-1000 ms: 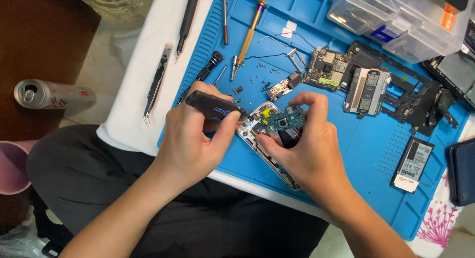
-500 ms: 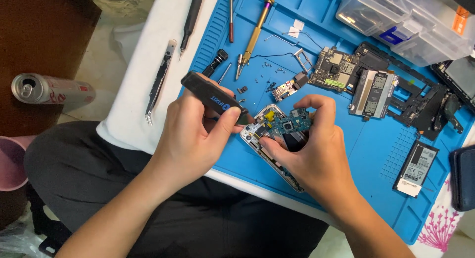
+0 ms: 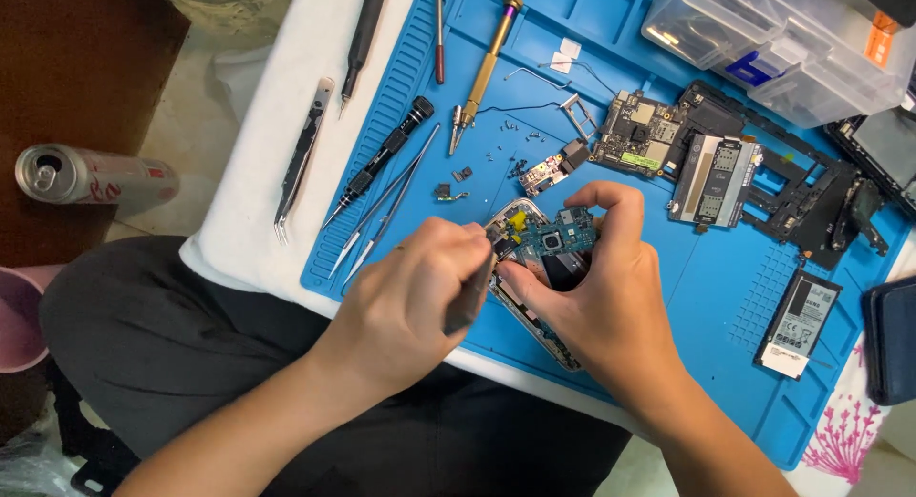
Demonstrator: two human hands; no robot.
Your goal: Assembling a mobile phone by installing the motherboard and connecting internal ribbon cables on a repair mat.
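Left hand [image 3: 410, 297] curled tight around dark tool [image 3: 469, 301], tip at opened phone [image 3: 534, 278]. Right hand [image 3: 596, 306] pinches phone: thumb [image 3: 520, 285] along near side, forefinger [image 3: 611, 206] arched over blue circuit board [image 3: 558, 238]. Phone lies near front edge of blue work mat [image 3: 706, 297], long axis diagonal, upper end pointing toward mat's far-left corner. Tweezers [image 3: 382, 216] lie near mat's left edge.

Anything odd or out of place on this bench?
One thing: a drink can lies on its side on the dark surface left of the white table, opening exposed; no spill visible. Loose screws are scattered on the blue mat, uncontained.
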